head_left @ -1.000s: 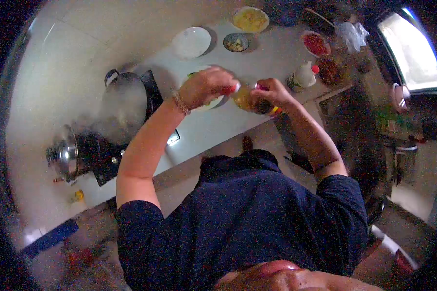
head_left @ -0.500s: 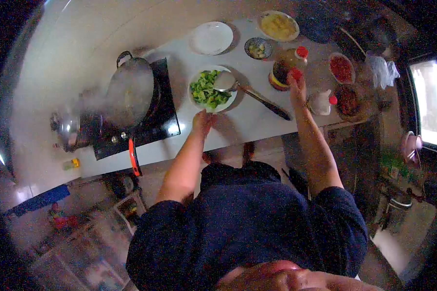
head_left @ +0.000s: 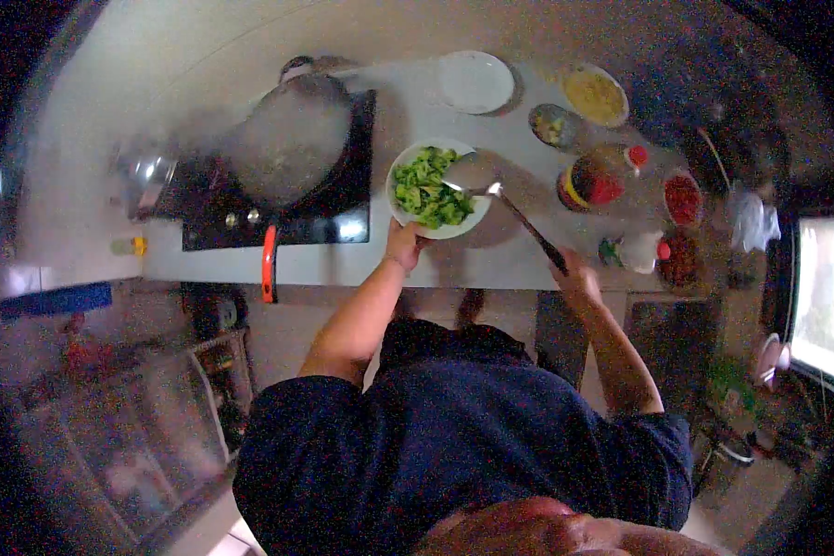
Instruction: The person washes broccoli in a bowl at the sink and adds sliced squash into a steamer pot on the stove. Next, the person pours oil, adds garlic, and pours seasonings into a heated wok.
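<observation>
My left hand (head_left: pixel 405 245) is closed on the near rim of a white plate (head_left: pixel 480 215) heaped with chopped green vegetables (head_left: pixel 430 190). Dark-handled and metal-headed, a ladle (head_left: pixel 531 228) rests its head over the plate's right side. My right hand (head_left: pixel 577 278) grips the end of its handle. Left of the plate, a steaming wok (head_left: pixel 292 139) sits on the black stove (head_left: pixel 355 171). A dark bottle with a yellow and red label (head_left: pixel 588 184) stands right of the ladle.
An empty white plate (head_left: pixel 475 82), a small patterned bowl (head_left: pixel 552 126) and a dish of yellow food (head_left: pixel 595 95) are at the back. On the right are a red-capped white bottle (head_left: pixel 641 252) and a bowl of red food (head_left: pixel 682 198). A red-orange handle (head_left: pixel 269 264) juts over the front edge.
My right hand has left the bottle and taken hold of the ladle's handle. My left hand now grips the vegetable plate. The camera view has turned, shifting the counter.
</observation>
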The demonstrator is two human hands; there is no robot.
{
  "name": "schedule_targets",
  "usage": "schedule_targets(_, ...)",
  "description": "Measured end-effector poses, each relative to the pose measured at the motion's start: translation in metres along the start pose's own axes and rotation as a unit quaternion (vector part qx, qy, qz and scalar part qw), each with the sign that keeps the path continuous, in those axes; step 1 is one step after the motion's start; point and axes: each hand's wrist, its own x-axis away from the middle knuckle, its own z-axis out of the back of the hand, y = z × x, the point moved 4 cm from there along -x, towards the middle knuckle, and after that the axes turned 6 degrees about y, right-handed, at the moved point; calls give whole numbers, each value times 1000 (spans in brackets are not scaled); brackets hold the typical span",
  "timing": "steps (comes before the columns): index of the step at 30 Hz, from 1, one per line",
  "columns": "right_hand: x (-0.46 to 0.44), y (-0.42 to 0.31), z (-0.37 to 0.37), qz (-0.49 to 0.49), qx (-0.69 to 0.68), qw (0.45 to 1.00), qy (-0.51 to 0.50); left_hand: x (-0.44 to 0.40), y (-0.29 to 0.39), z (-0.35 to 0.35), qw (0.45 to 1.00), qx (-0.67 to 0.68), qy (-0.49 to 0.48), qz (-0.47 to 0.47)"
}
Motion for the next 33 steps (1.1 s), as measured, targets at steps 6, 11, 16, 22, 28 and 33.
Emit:
schedule_targets(6,33,-132,131,78,29,996,-19,59,95,4,997,47,-55,-36)
schedule_targets(11,22,-254,160,221,189,956,-27,73,194,21,991,43,-55,-110)
schedule_targets(16,-46,-343,111,287,212,926,-125,24,268,80,985,-69,-82,-138)
schedule_targets(22,-96,-396,2,180,107,960,-184,-31,330,131,953,-256,111,-116)
schedule_targets(28,-81,-402,-35,128,48,981,-138,-55,389,128,615,-721,158,-279)
schedule_targets(33,-73,-413,-28,234,51,969,64,-45,420,117,548,-759,123,-328)
